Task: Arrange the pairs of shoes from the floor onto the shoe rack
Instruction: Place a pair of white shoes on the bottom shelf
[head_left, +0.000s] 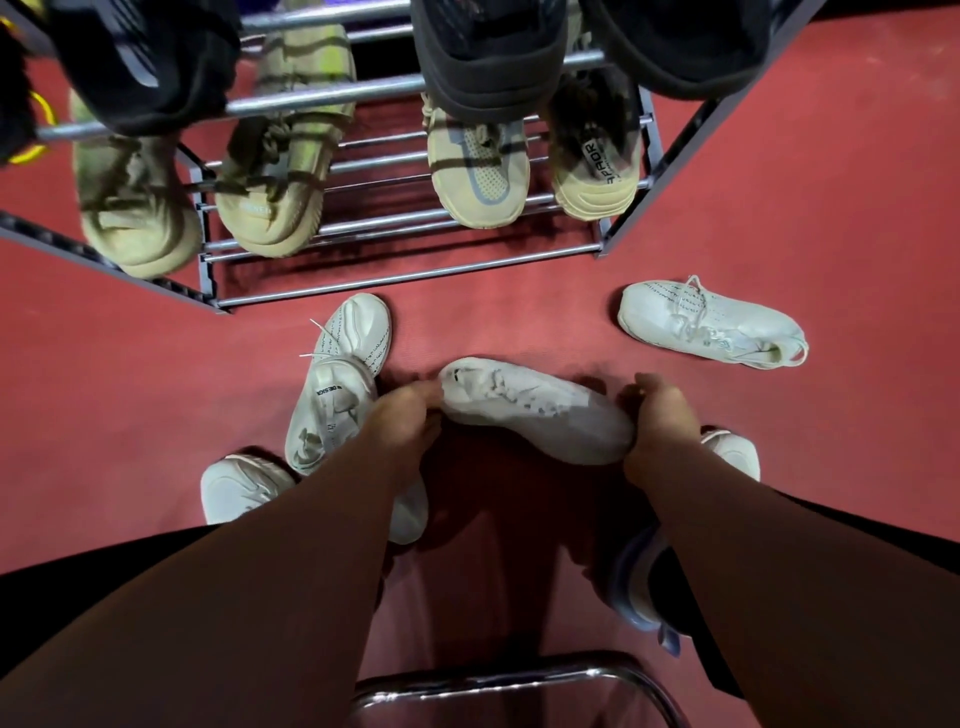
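Red floor, left grip pinching white sneaker, right grip seemingly curled round it

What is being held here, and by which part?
A white lace-up sneaker: the left hand grips one end, the right hand grips the opposite end.
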